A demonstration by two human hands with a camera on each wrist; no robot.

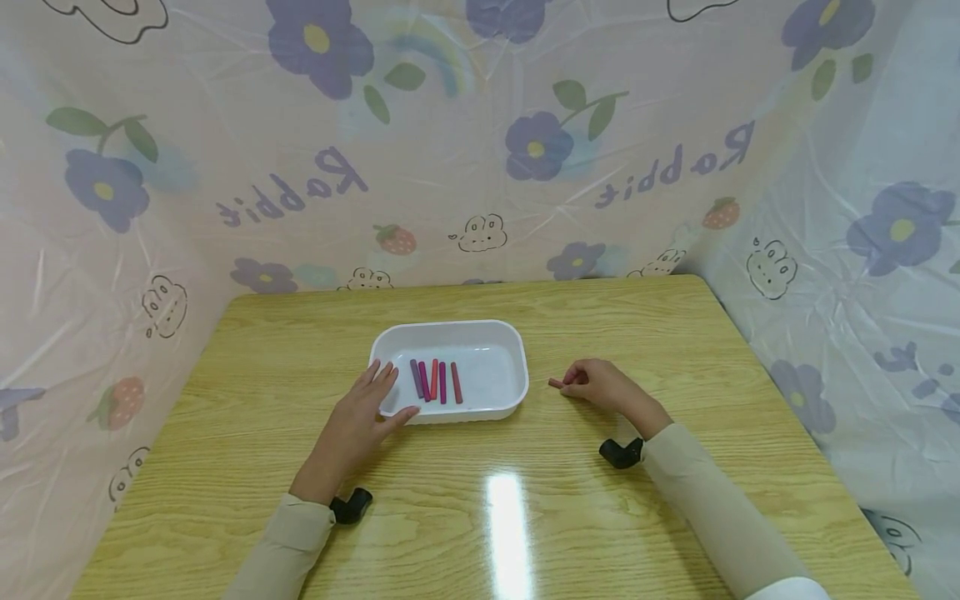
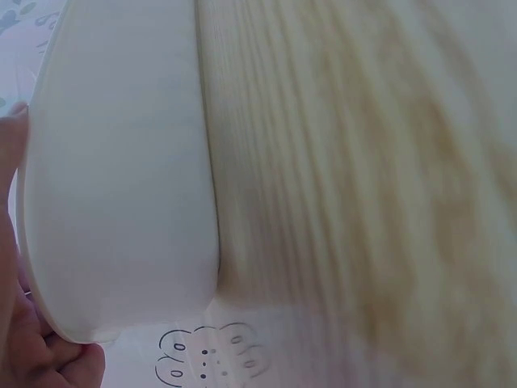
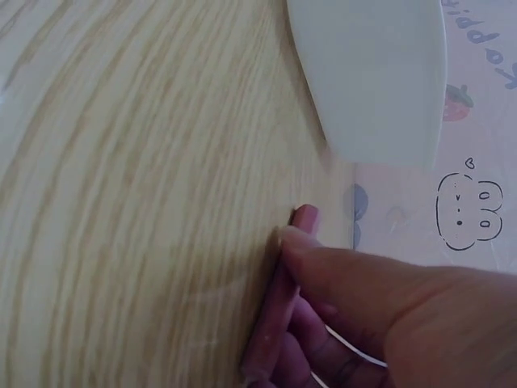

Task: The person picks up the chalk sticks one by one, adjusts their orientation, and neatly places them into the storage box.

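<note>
A white plastic tray (image 1: 491, 367) stands on the table with several crayons (image 1: 442, 382) in purple, magenta, orange and brownish red lying side by side in it. My left hand (image 1: 363, 415) grips the tray's left front corner, thumb on the front rim and fingers over the left end. In the left wrist view the tray's outer wall (image 2: 121, 178) fills the left side. To the right of the tray, my right hand (image 1: 603, 387) pinches a dull red crayon (image 3: 279, 307) between thumb and fingers, close over the table. Its tip points toward the tray.
The wood-grain table (image 1: 450, 492) carries a bright light reflection near its front. A printed curtain (image 1: 450, 167) with flowers and rabbits closes off the back and both sides. Black wrist devices (image 1: 621, 453) sit at both cuffs.
</note>
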